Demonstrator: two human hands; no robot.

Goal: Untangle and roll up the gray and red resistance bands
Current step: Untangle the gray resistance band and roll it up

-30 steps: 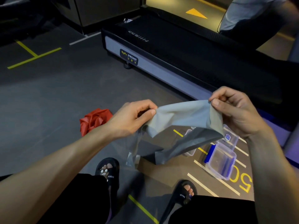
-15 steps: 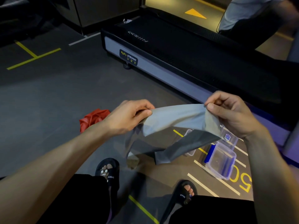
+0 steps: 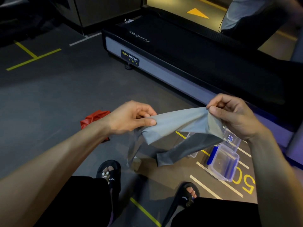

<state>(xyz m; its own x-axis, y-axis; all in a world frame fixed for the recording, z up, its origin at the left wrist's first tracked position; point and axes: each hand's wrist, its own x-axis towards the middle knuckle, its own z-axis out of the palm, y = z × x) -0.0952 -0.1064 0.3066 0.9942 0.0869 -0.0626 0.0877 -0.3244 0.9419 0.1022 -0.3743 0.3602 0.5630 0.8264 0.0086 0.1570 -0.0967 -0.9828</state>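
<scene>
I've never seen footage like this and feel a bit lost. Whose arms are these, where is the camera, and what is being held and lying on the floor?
The camera sits on a person's head, looking down, so the arms are their own. The left hand and right hand each pinch one end of a gray resistance band, stretched between them with the rest hanging. A crumpled red resistance band lies on the dark gym floor. Clear plastic containers sit near the right foot, and a treadmill stands ahead.

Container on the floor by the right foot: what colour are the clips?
Blue, on the clear plastic container; the only view, head, shows it.
</scene>
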